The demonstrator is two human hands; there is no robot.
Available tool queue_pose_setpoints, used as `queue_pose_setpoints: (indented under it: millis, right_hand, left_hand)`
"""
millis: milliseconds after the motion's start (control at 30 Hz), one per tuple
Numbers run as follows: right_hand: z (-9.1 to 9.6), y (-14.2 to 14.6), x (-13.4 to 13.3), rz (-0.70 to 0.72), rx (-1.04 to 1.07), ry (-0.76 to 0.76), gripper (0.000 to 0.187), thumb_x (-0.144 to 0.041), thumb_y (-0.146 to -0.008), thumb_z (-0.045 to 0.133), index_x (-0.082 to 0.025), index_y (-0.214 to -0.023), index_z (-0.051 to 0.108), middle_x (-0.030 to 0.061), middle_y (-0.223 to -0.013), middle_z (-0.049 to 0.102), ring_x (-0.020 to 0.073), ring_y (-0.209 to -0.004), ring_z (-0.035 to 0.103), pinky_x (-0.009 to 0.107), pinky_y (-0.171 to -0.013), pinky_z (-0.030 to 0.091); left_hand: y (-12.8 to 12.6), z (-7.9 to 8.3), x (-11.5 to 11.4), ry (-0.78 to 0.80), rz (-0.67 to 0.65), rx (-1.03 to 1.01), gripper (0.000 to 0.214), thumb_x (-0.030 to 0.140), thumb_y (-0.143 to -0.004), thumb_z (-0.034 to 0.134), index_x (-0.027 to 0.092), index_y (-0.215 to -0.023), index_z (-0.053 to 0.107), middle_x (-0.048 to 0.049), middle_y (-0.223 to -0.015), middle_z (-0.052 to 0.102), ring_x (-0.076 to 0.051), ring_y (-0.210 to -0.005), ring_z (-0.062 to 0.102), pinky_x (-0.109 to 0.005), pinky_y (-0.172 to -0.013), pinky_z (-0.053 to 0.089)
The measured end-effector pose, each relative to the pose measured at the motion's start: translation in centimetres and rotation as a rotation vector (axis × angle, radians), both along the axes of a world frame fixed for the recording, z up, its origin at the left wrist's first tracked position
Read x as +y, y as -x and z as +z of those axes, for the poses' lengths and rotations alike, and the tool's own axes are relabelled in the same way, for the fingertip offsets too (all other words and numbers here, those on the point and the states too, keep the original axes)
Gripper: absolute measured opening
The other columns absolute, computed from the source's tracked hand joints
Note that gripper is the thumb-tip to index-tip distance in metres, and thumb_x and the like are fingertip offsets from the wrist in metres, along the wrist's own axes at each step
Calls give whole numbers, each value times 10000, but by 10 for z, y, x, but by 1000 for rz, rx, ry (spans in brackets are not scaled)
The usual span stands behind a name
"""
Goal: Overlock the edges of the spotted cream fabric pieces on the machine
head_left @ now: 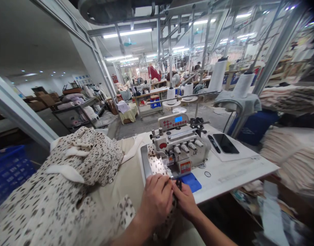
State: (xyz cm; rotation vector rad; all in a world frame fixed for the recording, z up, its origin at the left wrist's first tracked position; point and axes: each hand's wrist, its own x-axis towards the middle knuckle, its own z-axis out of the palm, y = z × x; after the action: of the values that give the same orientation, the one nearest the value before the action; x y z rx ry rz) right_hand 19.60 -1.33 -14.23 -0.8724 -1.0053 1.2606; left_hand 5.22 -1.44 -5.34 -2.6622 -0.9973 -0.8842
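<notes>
An overlock sewing machine (179, 148) with a red and white control panel stands on a white sewing table (231, 174). A cream fabric with dark spots (82, 164) lies heaped to its left and runs in under the presser foot area. My left hand (155, 200) grips a fold of this fabric at the table's front corner. Close beside it, my right hand (185, 201) pinches the fabric edge with its fingertips, just in front of the machine. The exact stitching point is hidden behind my fingers.
A phone (225, 143) and a dark tool (214, 143) lie right of the machine. A blue pad (191, 181) sits in front of it. Thread cones (217, 76) stand above, a blue basket (8, 171) sits left, and stacked fabric (295, 157) lies right.
</notes>
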Motion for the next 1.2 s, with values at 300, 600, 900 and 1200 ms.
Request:
queue_pose_setpoints:
  millis: [300, 600, 900, 1200]
  right_hand:
    - [-2, 1, 2, -4, 33, -2, 424, -574, -867, 670, -165, -927, 766, 93, -885, 734, 254, -867, 658, 365, -835, 525]
    - [-4, 0, 1, 12, 37, -10, 405, -552, -887, 661, -167, -951, 768, 83, -875, 729, 235, -851, 649, 337, -813, 518]
    - [-2, 0, 2, 19, 36, -18, 404, -557, -887, 659, -171, -935, 767, 77, -869, 732, 231, -837, 656, 329, -810, 521]
    - [9, 0, -1, -7, -22, -1, 488, -637, -845, 655, -162, -888, 757, 70, -813, 715, 231, -791, 639, 339, -790, 523]
  left_hand:
    - [0, 0, 0, 9, 2, 18, 260, 196, -925, 561, 164, -1170, 640, -98, -1184, 648, -274, -1115, 540, -470, -995, 401]
    - [-1, 1, 0, 6, -9, 5, 245, 196, -918, 570, 156, -1149, 641, -93, -1171, 651, -269, -1104, 537, -467, -990, 393]
    - [0, -1, 0, 22, -8, 18, 254, 195, -928, 553, 158, -1164, 638, -98, -1181, 648, -272, -1105, 534, -475, -1000, 389]
    - [-1, 3, -1, -7, 1, 35, 257, 181, -920, 558, 159, -1161, 644, -99, -1163, 657, -273, -1104, 543, -472, -992, 408]
